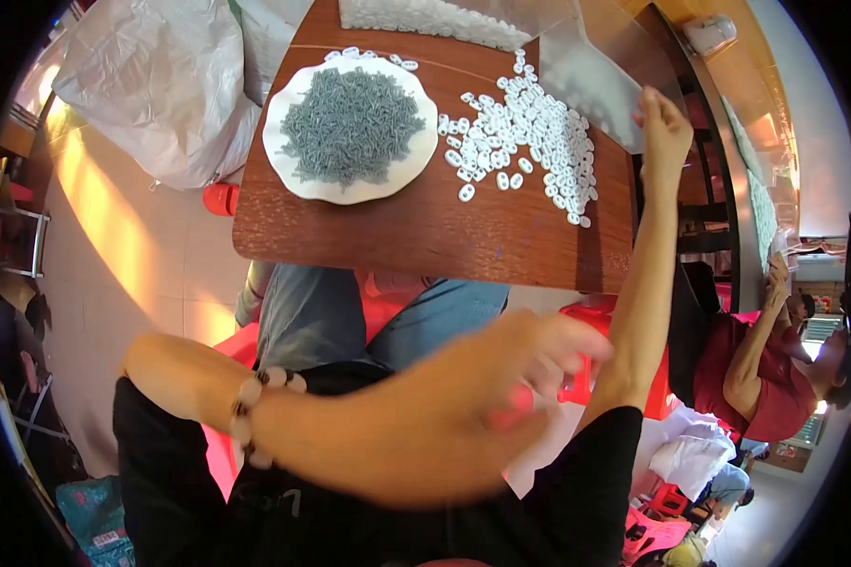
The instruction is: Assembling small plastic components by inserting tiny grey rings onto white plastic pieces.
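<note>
Bent across my front, my left hand [511, 397] hangs above my lap, its fingers smeared by motion. A beaded bracelet [244, 416] circles that wrist. My right hand [668, 128] is raised past the right edge of the wooden table [388, 231], fingers curled together beside a translucent plastic panel [591, 90]; whether it grips anything is hidden. Left of that hand, many small white two-holed oval pieces [539, 132] lie scattered on the tabletop. A white scalloped plate [284, 175] heaped with grey screws [350, 123] stands on the table's left part.
More white pieces [425, 21] are banked along the table's far side. A large white sack [161, 85] stands on the floor to the left. At the right, a person in a red shirt [766, 378] works at a dark table [747, 265]. Red plastic stools [657, 529] stand lower right.
</note>
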`<state>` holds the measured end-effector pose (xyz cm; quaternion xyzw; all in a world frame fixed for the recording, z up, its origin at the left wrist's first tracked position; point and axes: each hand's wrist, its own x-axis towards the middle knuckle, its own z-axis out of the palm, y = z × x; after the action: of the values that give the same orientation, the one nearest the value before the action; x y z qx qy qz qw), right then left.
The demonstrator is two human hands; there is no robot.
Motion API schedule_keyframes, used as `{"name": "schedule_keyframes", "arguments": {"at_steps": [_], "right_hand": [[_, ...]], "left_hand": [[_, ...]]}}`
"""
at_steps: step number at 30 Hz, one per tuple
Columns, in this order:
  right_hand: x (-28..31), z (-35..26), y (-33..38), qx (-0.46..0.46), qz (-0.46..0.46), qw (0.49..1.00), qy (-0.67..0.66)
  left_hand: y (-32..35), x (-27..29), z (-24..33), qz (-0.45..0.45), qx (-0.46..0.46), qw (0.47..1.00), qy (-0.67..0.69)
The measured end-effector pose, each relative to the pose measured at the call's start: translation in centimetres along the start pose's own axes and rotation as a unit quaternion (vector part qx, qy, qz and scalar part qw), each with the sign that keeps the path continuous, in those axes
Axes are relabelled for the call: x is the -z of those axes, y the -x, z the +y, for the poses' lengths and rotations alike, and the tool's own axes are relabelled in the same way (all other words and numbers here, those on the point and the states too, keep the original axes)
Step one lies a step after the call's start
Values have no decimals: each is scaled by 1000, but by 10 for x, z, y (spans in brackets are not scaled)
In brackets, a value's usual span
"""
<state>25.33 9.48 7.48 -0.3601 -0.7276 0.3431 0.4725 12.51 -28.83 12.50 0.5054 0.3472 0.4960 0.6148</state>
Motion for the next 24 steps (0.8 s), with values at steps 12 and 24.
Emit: {"name": "schedule_keyframes", "arguments": {"at_steps": [12,24], "right_hand": [[-83,-33,139,172,-261,935,171],[-97,-42,142,206,-343,887,231]], "left_hand": [[52,52,-145,99,228,959,136],[62,56,-161,147,254,944,149]]}}
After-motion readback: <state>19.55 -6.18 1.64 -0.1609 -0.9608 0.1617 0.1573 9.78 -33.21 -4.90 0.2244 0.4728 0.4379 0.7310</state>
